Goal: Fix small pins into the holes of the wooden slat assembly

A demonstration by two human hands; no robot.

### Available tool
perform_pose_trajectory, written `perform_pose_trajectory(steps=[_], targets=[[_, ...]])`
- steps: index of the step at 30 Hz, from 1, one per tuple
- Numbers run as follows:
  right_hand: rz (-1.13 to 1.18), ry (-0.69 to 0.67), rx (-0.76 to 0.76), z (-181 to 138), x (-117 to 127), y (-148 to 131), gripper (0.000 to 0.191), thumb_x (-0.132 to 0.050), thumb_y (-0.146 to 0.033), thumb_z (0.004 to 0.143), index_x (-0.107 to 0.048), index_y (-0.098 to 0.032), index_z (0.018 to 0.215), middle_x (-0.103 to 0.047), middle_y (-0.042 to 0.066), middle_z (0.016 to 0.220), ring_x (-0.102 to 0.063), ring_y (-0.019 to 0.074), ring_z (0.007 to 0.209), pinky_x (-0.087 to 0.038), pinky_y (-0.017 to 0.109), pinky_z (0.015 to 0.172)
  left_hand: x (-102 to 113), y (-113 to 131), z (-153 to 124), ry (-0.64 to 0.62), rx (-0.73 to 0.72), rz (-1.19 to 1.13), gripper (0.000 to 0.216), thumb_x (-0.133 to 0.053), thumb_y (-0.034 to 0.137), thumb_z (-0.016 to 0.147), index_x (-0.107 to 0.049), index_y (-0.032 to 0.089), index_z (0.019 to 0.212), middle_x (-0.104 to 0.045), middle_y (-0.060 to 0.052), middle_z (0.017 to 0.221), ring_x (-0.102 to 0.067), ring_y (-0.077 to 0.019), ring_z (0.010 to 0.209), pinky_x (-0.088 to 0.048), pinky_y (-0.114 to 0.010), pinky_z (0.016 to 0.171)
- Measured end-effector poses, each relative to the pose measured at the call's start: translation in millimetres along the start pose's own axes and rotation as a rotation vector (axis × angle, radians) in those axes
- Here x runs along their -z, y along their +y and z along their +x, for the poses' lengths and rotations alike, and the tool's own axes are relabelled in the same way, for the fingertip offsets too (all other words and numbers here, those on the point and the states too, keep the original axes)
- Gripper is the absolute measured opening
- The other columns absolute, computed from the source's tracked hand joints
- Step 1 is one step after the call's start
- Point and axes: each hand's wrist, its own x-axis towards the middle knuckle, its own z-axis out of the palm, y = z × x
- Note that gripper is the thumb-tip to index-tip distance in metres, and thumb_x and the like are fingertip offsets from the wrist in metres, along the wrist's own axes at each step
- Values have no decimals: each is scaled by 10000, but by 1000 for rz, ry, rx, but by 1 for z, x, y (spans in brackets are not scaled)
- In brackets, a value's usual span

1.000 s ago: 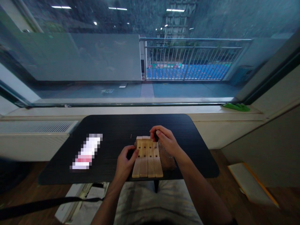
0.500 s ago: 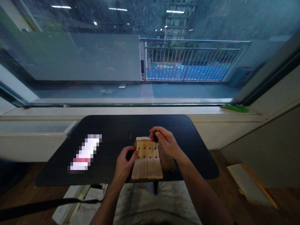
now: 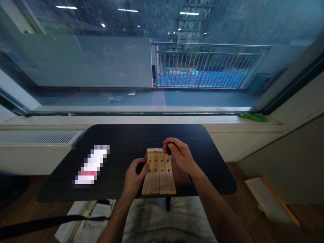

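Low in the centre of the frame we see four wooden slats (image 3: 159,182). Our right hand (image 3: 180,156) has its grip clamped on a dark-handled tool (image 3: 169,148), tip at an upper-right hole; our left hand (image 3: 136,172) touches their left edge, its grip too hidden to tell. The black bench (image 3: 121,141) lies beneath.

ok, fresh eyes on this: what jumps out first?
Probably the bright, pixelated patch on the left of the black table. Then the pale, holed wooden slats near the table's front edge, with the left hand at their left side and the right hand holding a dark-handled tool over the rightmost slat. Behind, blue ground shows through the window.
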Motion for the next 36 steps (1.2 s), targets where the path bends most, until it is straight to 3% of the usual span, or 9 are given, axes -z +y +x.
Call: perform_pose_trajectory(steps=[20, 36], targets=[[-6, 69, 47, -6, -2, 5, 213, -559, -409, 976, -688, -240, 992, -642, 8, 769, -591, 155, 695, -504, 318, 675, -1, 2, 0, 2, -6, 0, 320, -636, 494, 790, -698, 213, 931, -752, -77, 973, -692, -266, 957, -549, -395, 898], [55, 54, 32, -12, -10, 11, 268, -502, -345, 948, -744, -235, 988, -623, 8, 725, -573, 169, 684, -458, 322, 650, -2, -1, 1, 13, -12, -16, 338, -645, 507, 777, -700, 205, 917, -750, -85, 959, -693, -267, 945, -553, -394, 889]])
